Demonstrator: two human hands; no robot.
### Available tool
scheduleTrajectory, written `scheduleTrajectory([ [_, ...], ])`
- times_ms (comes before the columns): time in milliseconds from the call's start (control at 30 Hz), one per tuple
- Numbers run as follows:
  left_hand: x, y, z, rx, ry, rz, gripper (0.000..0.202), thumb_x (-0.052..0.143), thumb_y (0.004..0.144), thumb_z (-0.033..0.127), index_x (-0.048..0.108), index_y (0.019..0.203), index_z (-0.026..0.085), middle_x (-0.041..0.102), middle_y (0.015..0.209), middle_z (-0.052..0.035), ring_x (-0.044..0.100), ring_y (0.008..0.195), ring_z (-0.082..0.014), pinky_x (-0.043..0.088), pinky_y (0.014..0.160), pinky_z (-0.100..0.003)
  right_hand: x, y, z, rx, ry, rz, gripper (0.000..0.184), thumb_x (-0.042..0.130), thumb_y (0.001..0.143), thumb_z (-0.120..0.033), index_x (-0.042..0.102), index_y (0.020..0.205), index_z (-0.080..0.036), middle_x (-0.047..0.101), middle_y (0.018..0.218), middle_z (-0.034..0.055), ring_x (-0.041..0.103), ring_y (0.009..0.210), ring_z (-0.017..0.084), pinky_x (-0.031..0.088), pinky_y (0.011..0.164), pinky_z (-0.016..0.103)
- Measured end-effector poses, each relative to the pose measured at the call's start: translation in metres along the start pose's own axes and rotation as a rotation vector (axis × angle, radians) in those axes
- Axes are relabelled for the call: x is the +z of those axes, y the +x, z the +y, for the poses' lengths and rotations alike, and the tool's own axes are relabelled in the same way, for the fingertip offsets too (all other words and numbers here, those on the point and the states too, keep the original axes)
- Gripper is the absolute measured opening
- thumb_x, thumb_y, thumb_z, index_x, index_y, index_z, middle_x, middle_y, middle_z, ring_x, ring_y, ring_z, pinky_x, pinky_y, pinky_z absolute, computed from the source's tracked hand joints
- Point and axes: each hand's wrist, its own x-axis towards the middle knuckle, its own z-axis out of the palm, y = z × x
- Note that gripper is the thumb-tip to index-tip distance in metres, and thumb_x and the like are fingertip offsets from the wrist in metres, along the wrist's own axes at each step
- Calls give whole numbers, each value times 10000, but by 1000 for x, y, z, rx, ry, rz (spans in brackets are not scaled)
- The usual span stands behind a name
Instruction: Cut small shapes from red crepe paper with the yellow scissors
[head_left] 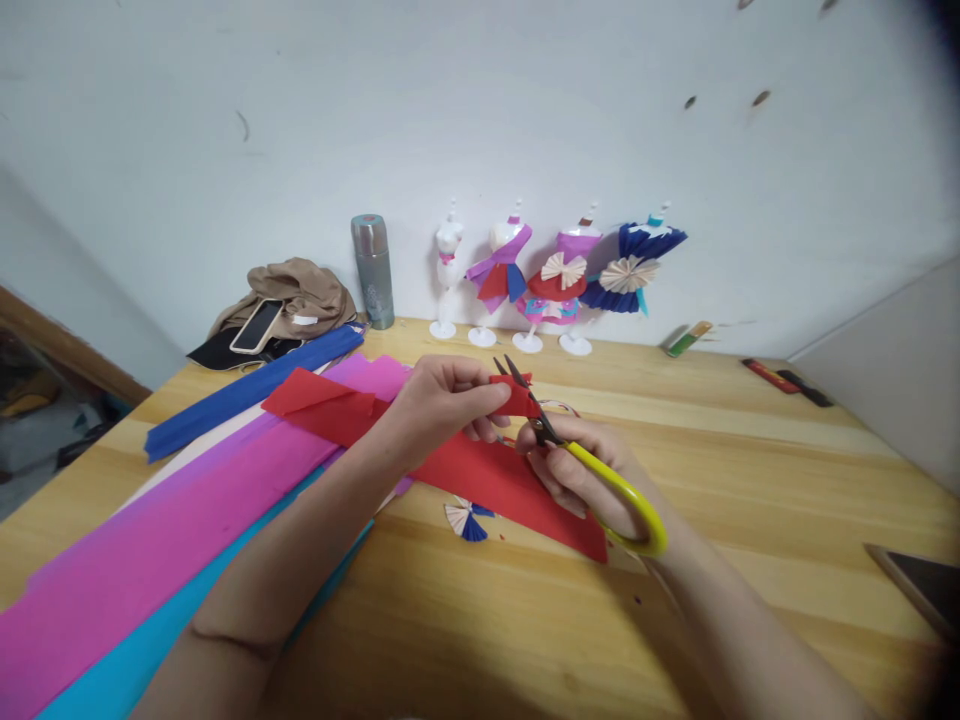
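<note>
Between the thumb and fingers of my left hand (454, 395) is a small folded piece of red crepe paper (519, 400). My right hand (581, 465) grips yellow-handled scissors (615, 490), whose dark blades stand slightly apart across the piece's right end. Beneath both hands a long red crepe paper strip (495, 480) lies slantwise on the table. In front of it rests a small pleated fan (469, 520) in cream and blue.
Crepe paper lengths in blue (255, 390), magenta (180, 510) and turquoise (187, 600) cover the table's left. Along the wall stand a thermos (373, 272) and several small dress forms, one in a blue dress (630, 275). A phone (258, 326) rests by brown cloth (300, 290).
</note>
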Motion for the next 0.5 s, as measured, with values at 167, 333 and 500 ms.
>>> scheduleTrajectory([
  [167, 2, -1, 1, 3, -2, 63, 191, 693, 768, 226, 640, 610, 133, 628, 450, -2, 599, 425, -82, 442, 444, -150, 2, -1, -3, -24, -2, 41, 402, 645, 897, -570, 642, 962, -173, 457, 624, -54, 343, 423, 58, 251, 364, 210],
  [333, 3, 0, 1, -2, 1, 51, 184, 682, 776, 193, 637, 608, 132, 625, 455, 6, 589, 412, -73, 449, 444, -148, 9, -3, -8, 0, 20, 99, 477, 646, 868, -638, 636, 947, -168, 439, 569, -73, 318, 396, 50, 212, 373, 221],
  [500, 4, 0, 2, 2, 4, 40, 182, 691, 767, 185, 633, 602, 136, 634, 463, 4, 595, 423, -72, 455, 453, -146, 11, -2, -11, -4, 30, 94, 505, 663, 835, -671, 622, 924, -176, 441, 572, -72, 338, 408, 54, 220, 404, 233],
])
